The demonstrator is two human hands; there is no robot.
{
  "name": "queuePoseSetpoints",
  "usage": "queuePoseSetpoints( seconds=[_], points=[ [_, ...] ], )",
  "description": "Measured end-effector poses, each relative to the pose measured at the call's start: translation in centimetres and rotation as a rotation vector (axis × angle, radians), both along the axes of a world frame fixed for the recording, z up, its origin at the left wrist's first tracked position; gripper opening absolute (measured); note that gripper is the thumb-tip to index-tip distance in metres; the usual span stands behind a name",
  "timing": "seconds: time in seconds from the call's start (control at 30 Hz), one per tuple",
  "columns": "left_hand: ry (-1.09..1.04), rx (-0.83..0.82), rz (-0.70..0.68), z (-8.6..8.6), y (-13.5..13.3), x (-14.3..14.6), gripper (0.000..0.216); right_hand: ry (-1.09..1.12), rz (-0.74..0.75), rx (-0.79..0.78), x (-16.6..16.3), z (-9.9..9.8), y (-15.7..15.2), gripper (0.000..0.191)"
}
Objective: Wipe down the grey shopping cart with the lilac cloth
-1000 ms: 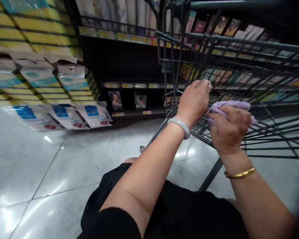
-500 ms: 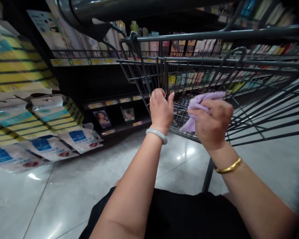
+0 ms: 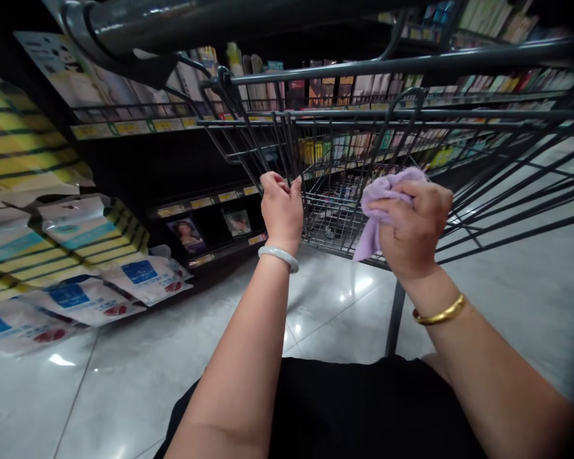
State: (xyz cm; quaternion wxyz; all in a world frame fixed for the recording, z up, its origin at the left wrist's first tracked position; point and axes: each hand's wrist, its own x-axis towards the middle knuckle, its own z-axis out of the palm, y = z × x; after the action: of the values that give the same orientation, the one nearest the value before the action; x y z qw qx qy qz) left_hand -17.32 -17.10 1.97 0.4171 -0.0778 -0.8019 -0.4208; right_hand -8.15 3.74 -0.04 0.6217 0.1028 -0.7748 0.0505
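Observation:
My right hand (image 3: 414, 233) is closed around a crumpled lilac cloth (image 3: 387, 191). One corner of the cloth hangs below the fingers, in front of the wire basket of a grey shopping cart (image 3: 354, 115). To the left, my left hand (image 3: 282, 210) has its fingers curled at the wires of the cart's near end, thumb raised. The spot where those fingers meet the wire is partly hidden. A pale bangle (image 3: 278, 255) circles my left wrist and a gold bracelet (image 3: 441, 310) my right one.
The cart's thick handlebar (image 3: 196, 25) crosses overhead, and a cart leg (image 3: 395, 322) stands before my lap. Bagged goods (image 3: 90, 236) are stacked at the left. Shelves of packaged products (image 3: 316, 86) run behind the cart. Glossy tiles (image 3: 220, 306) make up the floor.
The cart, shelves and my left hand appear further left in the view. My right hand, still gripping the cloth, has shifted right relative to the cart, and the cloth is bunched differently.

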Motion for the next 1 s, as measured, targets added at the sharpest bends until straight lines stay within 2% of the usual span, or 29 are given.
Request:
queuePoseSetpoints(
  seconds=[0.17,0.33,0.43,0.53,0.7,0.9,1.0],
  points=[
    [0.089,-0.014,0.047,0.1,0.0,-0.3,0.045,-0.098,-0.034,0.101,-0.4,-1.1,0.8,0.019],
    [-0.061,-0.084,-0.061,0.2,0.4,-0.9,0.027,-0.096,-0.023,-0.042,0.2,-0.6,1.2,0.026],
    [-0.084,-0.066,-0.037,0.3,0.5,-1.0,0.021,-0.157,-0.066,0.009,0.0,-1.0,1.1,0.022],
    [-0.077,-0.08,-0.021,0.4,0.6,-0.9,0.019,-0.205,-0.044,0.057,0.0,-1.0,1.0,0.018],
    [-0.089,-0.122,-0.04,0.5,0.8,-0.7,0.019,-0.033,0.041,-0.088,0.3,0.6,1.0,0.019],
    [-0.125,-0.166,-0.057,1.0,1.2,0.2,0.037,-0.115,-0.01,-0.114,-0.4,-1.7,0.2,0.014],
    [-0.151,-0.196,-0.046,1.3,1.6,0.8,0.041,-0.012,0.088,-0.137,0.6,-0.8,-0.1,0.012]
  ],
)
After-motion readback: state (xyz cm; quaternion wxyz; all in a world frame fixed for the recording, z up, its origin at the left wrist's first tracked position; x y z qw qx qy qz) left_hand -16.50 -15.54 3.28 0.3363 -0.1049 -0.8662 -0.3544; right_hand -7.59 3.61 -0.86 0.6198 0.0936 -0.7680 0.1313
